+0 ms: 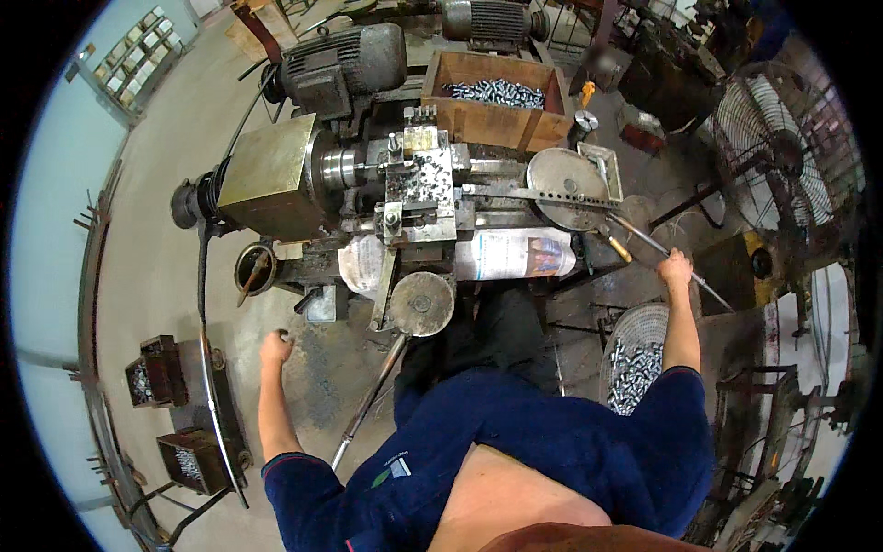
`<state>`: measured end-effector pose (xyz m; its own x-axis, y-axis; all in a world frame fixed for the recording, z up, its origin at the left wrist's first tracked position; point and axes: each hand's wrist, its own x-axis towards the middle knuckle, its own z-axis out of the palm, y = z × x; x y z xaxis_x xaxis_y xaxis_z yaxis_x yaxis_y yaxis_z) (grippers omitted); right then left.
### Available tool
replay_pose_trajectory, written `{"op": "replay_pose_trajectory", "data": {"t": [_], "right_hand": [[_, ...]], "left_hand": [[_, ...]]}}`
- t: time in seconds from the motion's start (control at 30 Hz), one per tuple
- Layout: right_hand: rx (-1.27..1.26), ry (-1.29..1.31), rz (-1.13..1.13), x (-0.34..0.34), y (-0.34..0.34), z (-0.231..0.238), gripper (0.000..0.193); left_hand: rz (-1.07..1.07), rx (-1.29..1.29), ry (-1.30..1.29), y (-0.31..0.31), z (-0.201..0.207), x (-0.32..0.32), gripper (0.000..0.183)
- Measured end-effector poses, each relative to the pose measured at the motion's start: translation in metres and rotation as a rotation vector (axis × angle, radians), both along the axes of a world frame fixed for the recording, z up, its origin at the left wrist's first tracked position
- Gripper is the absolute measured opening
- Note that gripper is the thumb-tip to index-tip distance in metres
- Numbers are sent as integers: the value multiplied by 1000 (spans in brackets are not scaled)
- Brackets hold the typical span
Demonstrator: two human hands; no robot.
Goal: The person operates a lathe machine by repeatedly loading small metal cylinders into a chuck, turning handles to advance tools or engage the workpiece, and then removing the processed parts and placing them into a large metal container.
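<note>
My right hand (676, 268) is wrapped round a long metal lever rod (646, 238) at the right of a lathe. Off to the left, my left hand (276, 347) hangs over the floor, its fingers closed; a small dark bit shows at the fingertips, too small to name. The lathe's headstock (269, 179) has a brass-coloured cover, with a shiny spindle (338, 169) beside it. Dark chips or small parts lie scattered on the cross slide (425, 189). A second lever (371, 402) slants down from a round disc (423, 304) at the front, with neither hand on it.
A wooden crate (501, 128) of small metal parts stands behind the lathe. More parts fill a round basket (635, 324) at the right. Two metal bins (158, 368) sit low at the left. A large fan (774, 152) stands far right, a motor (342, 66) far left.
</note>
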<state>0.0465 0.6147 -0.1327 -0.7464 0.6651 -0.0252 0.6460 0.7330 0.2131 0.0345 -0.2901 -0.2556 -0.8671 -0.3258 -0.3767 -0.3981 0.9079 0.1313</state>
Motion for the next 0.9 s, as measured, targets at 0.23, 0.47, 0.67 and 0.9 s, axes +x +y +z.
{"op": "replay_pose_trajectory", "data": {"t": [0.23,0.47,0.67,0.9], "right_hand": [[-90,122,138,80,-61,-23,27],[-342,202,158,124,-168,-10,31],[-438,194,136,127,-194,3,32],[-458,95,133,113,-166,-8,24]], "left_hand": [[251,330,-169,-7,-15,82,30],[346,538,-124,19,-29,68,24],[147,659,156,17,-49,19,29],[104,623,91,44,-12,-17,31]]}}
